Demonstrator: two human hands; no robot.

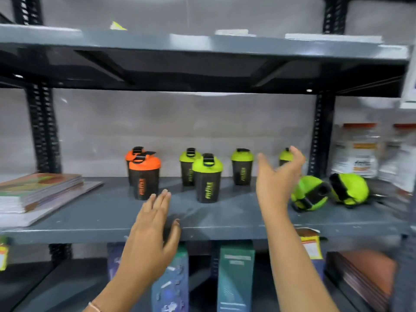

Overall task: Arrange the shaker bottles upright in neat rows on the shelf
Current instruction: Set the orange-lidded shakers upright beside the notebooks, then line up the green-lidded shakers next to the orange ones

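Note:
On the grey shelf (108, 212) stand two orange-lidded shaker bottles (145, 176) at the left. To their right stand green-lidded shaker bottles (208, 179), a front one, one behind it and a third (242, 167). Another green-lidded bottle (285, 156) stands at the back, partly hidden by my right hand (276, 179). That hand is raised with fingers spread and holds nothing. Two green-lidded bottles (310, 193) (350, 189) lie on their sides at the right. My left hand (150, 230) hovers open over the shelf's front edge, below the orange bottles.
A stack of books (40, 190) lies on the shelf's left end. White supplement jars (358, 149) stand beyond the black upright (322, 134) on the right. Boxes (235, 275) stand on the shelf below. An upper shelf (202, 46) overhangs.

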